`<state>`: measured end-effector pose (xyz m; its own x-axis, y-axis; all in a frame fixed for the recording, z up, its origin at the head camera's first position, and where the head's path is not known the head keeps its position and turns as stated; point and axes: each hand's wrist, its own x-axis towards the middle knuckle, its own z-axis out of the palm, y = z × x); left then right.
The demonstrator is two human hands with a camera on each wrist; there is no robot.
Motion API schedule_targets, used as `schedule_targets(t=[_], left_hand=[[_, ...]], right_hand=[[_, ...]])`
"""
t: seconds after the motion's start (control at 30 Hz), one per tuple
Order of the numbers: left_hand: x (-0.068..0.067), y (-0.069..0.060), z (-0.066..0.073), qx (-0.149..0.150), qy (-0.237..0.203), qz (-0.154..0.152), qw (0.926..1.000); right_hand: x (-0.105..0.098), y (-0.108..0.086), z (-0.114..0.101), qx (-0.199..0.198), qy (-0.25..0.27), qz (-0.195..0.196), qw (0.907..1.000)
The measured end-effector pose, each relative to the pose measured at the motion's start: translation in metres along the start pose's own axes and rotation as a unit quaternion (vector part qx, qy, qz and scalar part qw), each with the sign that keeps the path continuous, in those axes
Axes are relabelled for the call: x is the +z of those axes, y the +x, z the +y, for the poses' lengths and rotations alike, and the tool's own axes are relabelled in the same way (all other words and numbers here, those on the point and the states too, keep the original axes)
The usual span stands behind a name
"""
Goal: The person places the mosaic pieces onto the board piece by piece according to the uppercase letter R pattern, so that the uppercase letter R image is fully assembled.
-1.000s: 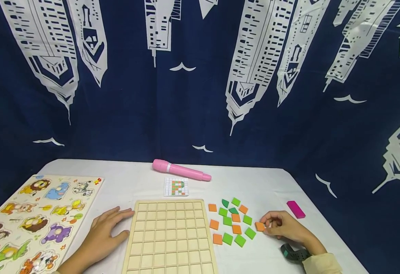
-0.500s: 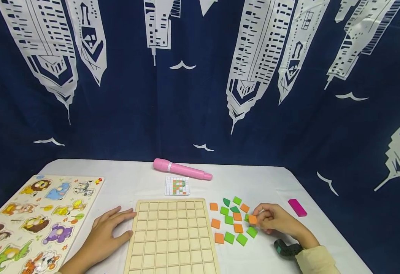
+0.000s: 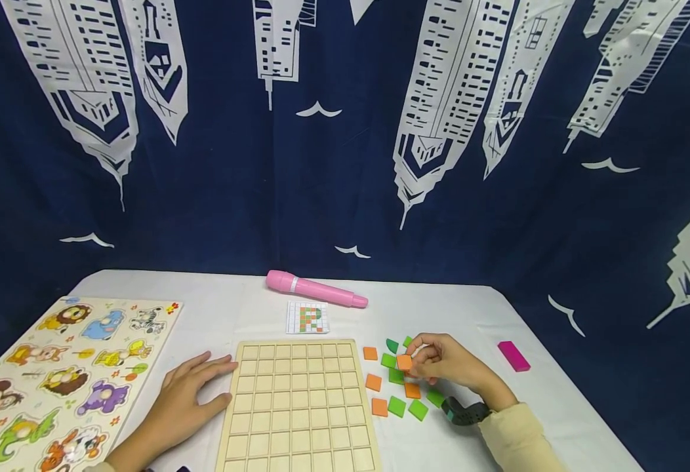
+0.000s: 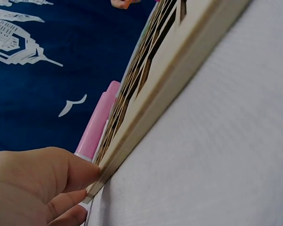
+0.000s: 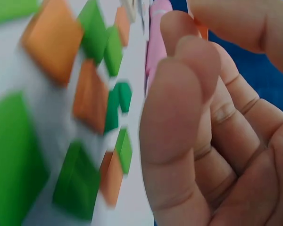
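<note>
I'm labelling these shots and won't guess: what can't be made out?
Head view: wooden grid board, near end cut off by the bottom edge.
Head view: printed card, squares too small to count.
Head view: far green tile, partly hidden by the right hand pinching an orange tile.
Right wrist view: orange tile, mostly hidden by fingers.
Right wrist view: nearest green tile, blurred, cut by left edge.

Left hand [image 3: 187,395] palm down, fingers extended, thumb spread; right hand [image 3: 456,363] pinching, fingers bent

The head view is bright and fairly sharp, the left wrist view dimmer, the right's nearest green tile [image 5: 13,162] blurred.
</note>
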<state>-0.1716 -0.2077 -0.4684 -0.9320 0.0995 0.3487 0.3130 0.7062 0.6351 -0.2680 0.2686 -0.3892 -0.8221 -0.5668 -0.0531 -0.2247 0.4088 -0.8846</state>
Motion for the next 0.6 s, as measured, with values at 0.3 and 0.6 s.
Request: schedule_targets(t=[0.3,0.6], left_hand=[[0.0,0.0,0.0,-0.002,-0.004,-0.003,1.0],[0.0,0.0,-0.001,0.004,-0.001,0.003,1.0]], right_hand=[[0.024,0.025,-0.018,0.009,0.006,0.003,0.9999],[0.055,0.052,-0.026,-0.015,0.02,-0.008,0.9997]])
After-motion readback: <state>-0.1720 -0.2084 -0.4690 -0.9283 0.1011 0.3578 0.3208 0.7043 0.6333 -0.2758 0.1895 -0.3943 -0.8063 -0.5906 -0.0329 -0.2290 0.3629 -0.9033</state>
